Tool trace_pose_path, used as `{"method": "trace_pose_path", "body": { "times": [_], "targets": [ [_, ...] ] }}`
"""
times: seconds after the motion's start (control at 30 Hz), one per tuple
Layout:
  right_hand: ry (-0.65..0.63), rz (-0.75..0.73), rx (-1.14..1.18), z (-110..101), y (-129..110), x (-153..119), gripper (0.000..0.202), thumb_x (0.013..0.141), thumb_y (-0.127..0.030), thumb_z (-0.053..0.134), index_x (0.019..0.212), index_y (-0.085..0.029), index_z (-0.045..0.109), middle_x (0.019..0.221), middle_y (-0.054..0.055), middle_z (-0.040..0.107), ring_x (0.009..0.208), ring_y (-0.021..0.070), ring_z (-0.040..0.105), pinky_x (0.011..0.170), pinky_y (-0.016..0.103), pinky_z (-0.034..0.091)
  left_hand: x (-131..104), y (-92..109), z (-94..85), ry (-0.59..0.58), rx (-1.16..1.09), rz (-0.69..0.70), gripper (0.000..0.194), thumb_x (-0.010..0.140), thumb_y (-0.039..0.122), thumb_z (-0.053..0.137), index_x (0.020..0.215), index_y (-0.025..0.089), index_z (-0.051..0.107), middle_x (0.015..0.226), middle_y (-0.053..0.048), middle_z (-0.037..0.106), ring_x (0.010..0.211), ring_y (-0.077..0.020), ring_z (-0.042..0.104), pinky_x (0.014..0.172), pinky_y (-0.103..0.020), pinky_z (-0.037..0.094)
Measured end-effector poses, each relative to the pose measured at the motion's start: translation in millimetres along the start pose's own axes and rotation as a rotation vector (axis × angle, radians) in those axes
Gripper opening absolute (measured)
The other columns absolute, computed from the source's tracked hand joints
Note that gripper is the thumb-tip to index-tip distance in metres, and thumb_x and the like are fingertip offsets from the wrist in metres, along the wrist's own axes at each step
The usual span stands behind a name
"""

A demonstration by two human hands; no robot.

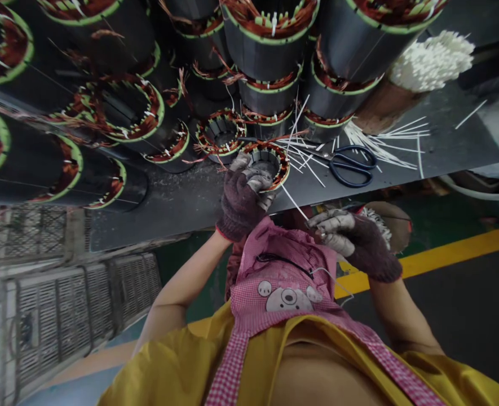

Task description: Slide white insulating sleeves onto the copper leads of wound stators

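My left hand, in a dark knit glove with pale fingertips, is closed on the near side of a motor stator. The stator is a short ring with copper windings and a light-coloured rim, resting at the table's front. A white cable tie runs from its rim down to my right hand. That hand, gloved alike, pinches the tie's lower end in front of the table edge. Right of the stator lies a pair of scissors with dark blue handles, among loose white cable ties.
Stacked stators with green rims and copper windings crowd the back and left of the dark table. A brown container packed with white ties stands at the back right. Grey slatted crates are on the floor at left; a stool is at right.
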State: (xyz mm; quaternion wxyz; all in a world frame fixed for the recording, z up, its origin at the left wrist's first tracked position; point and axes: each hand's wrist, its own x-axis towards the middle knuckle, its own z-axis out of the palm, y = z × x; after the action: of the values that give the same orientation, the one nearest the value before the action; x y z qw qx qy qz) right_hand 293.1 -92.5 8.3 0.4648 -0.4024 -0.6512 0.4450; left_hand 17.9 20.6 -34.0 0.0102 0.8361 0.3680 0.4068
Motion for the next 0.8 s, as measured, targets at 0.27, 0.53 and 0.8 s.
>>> {"method": "trace_pose_path", "body": {
  "times": [0.27,0.53,0.8],
  "targets": [
    [-0.018,-0.051,-0.016,16.1,10.2,21.7,0.009,0.1,-0.032,0.08,0.108,-0.031,0.086,0.111,0.005,0.087,0.102,0.0231,0.084,0.092,0.039,0.069,-1.2,1.2,0.3,-0.007,0.075,-0.023,0.017,0.099,0.032,0.071,0.107,0.027,0.056,0.115,-0.008,0.075,0.128,-0.0316,0.072,0.125,-0.066,0.05],
    [0.023,0.011,0.066,10.9,9.9,9.4,0.008,0.1,-0.028,0.081,0.106,-0.029,0.086,0.112,0.007,0.087,0.101,0.0218,0.084,0.09,0.035,0.069,0.2,4.9,0.9,0.072,-0.075,0.016,0.021,0.097,0.023,0.073,0.111,0.028,0.058,0.121,-0.008,0.076,0.129,-0.031,0.07,0.128,-0.067,0.045],
    [0.151,-0.009,-0.048,48.8,19.4,70.1,0.016,0.101,-0.04,0.079,0.095,-0.026,0.083,0.088,0.002,0.085,0.08,0.02,0.079,0.074,0.033,0.065,3.1,16.7,2.8,0.054,0.144,-0.06,0.035,0.103,0.031,0.066,0.136,0.023,0.059,0.13,-0.012,0.076,0.137,-0.0327,0.069,0.127,-0.059,0.051]
  ]
}}
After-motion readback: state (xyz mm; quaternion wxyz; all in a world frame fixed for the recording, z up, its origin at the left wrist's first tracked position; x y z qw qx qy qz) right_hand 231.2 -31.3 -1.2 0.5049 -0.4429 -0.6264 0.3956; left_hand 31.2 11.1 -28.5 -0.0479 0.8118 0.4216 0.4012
